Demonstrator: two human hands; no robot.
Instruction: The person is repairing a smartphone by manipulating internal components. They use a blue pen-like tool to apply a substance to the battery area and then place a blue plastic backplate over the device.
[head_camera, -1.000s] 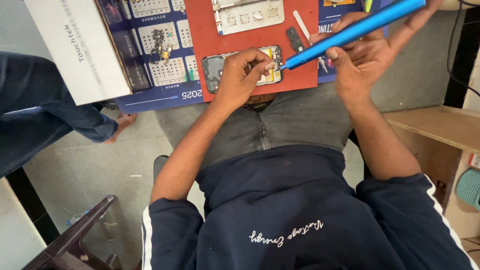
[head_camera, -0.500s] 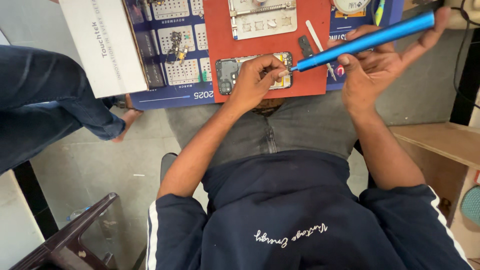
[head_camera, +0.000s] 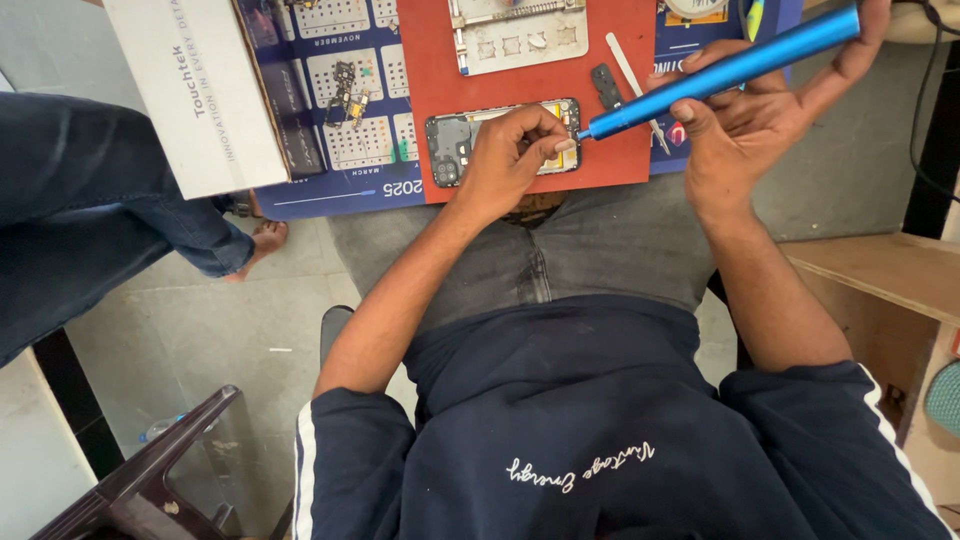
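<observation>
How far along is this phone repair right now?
Done: the phone lies opened on the red mat, its back off, with a grey frame set aside above.
In hand: the left hand steadies the phone; the right hand brings the blue screwdriver to its edge.
Left: reassembly.

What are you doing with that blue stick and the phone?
A seated person is working on an opened smartphone that lies on a red work mat. The left hand rests on the phone, fingers curled at its edge. The right hand holds a blue electric screwdriver, its tip at the phone's corner. A removed back cover and a white pry tool lie nearby.
</observation>
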